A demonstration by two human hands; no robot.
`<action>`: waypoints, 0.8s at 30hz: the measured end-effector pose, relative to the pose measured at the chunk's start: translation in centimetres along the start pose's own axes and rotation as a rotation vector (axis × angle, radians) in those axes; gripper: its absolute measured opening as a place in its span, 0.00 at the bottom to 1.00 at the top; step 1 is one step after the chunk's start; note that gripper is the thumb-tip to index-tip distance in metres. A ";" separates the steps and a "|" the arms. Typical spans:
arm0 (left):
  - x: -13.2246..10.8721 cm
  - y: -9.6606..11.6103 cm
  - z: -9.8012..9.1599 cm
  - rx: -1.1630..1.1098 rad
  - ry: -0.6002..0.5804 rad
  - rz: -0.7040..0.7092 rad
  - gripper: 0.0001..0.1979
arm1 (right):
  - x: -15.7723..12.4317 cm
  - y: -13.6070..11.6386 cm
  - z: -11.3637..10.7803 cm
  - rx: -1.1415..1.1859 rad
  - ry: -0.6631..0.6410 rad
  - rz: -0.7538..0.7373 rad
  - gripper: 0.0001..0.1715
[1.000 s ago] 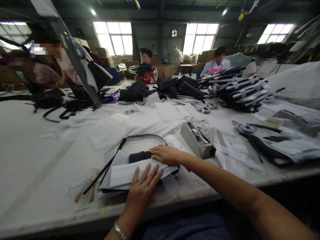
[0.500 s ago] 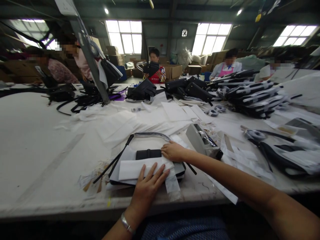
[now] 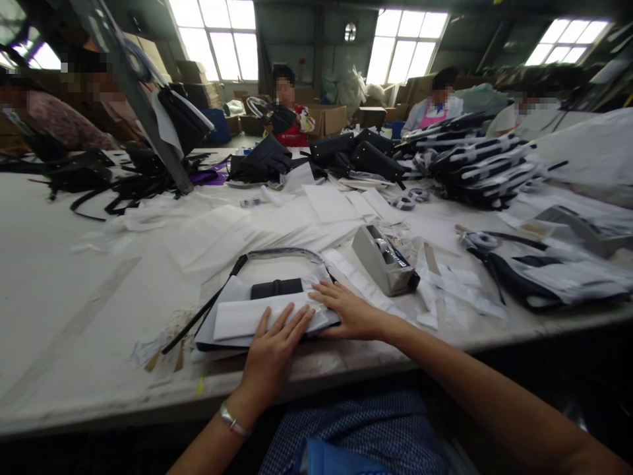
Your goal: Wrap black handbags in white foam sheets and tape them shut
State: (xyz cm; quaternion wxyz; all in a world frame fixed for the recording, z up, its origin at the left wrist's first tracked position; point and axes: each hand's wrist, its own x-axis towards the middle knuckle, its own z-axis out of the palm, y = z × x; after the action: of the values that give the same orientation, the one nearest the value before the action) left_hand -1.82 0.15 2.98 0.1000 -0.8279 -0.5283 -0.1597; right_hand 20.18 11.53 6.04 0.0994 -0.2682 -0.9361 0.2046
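A black handbag (image 3: 277, 287) lies flat near the front edge of the table, its handle (image 3: 284, 252) wrapped and arched away from me. Across its front is a folded white sheet of wrapping (image 3: 237, 319). My left hand (image 3: 277, 340) rests on that sheet with fingers stretched out and apart. Beside it, my right hand (image 3: 341, 307) lies flat over the right end of the bag, fingers spread on the white wrapping. Part of the bag's right side is hidden under this hand. Just beyond to the right stands a grey tape dispenser (image 3: 383, 260).
White sheets (image 3: 326, 203) are spread over the table's middle. Black bags (image 3: 267, 158) and a stack of wrapped ones (image 3: 484, 165) lie farther back. Another bag (image 3: 548, 270) is at the right. A metal post (image 3: 148, 112) rises at left. Several people work across the table.
My right hand has moved down toward me over the bag's right end. The strip that hung past the bag's near edge no longer hangs there. The view has shifted.
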 end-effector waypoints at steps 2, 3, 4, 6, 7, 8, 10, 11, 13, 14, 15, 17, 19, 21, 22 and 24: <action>0.2 0.3 -0.7 -0.075 -0.046 -0.015 0.35 | 0.0 0.4 0.5 -0.029 0.011 -0.020 0.50; 0.4 0.5 -1.0 -0.104 -0.057 -0.026 0.35 | 0.0 0.6 0.8 -0.039 0.021 -0.025 0.50; 0.6 0.7 -1.2 -0.124 -0.058 -0.042 0.35 | 0.0 0.8 1.0 -0.047 0.035 -0.028 0.50; 0.9 1.3 -1.1 -0.131 -0.021 -0.092 0.31 | 0.0 1.0 1.4 -0.055 0.065 -0.036 0.49; 1.1 1.6 -0.8 -0.120 0.016 -0.118 0.28 | 0.0 1.0 1.5 -0.059 0.080 -0.041 0.48; 1.2 1.8 -0.4 -0.103 0.058 -0.137 0.25 | -0.1 1.0 1.5 -0.064 0.096 -0.050 0.48; 1.2 2.1 0.5 -0.065 0.132 -0.148 0.21 | -0.8 0.8 1.7 -0.067 0.149 -0.072 0.48; 1.2 2.2 0.8 -0.049 0.156 -0.143 0.21 | -1.4 0.6 1.8 -0.066 0.198 -0.085 0.47; 1.1 2.2 1.3 -0.032 0.171 -0.133 0.21 | -3.1 -0.1 2.5 -0.060 0.359 -0.114 0.43; 1.0 2.1 1.4 -0.030 0.168 -0.133 0.22 | -4.1 -0.5 2.9 -0.054 0.457 -0.130 0.40; 0.9 2.1 1.5 -0.032 0.164 -0.133 0.22 | -5.2 -1.0 3.5 -0.047 0.542 -0.144 0.36; 0.9 2.0 1.4 -0.038 0.156 -0.133 0.23 | -7.3 -1.7 4.9 -0.044 0.607 -0.172 0.28; 0.9 1.9 1.4 -0.041 0.153 -0.135 0.23 | -8.7 -2.3 6.2 -0.064 0.536 -0.188 0.21; 0.9 1.9 1.4 -0.035 0.148 -0.136 0.23 | -9.1 -2.5 7.1 -0.092 0.433 -0.192 0.18; 0.9 1.9 1.4 -0.031 0.145 -0.136 0.23 | -9.0 -2.5 7.3 -0.101 0.399 -0.193 0.18; 1.0 1.9 1.4 -0.025 0.142 -0.135 0.24 | -8.6 -2.3 7.5 -0.102 0.356 -0.195 0.18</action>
State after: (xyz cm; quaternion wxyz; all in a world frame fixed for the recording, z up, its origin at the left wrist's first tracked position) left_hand 0.55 0.63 2.05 0.1162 -0.7780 -0.5726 -0.2310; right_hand 24.10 2.62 -0.30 0.2688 -0.2130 -0.9345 0.0955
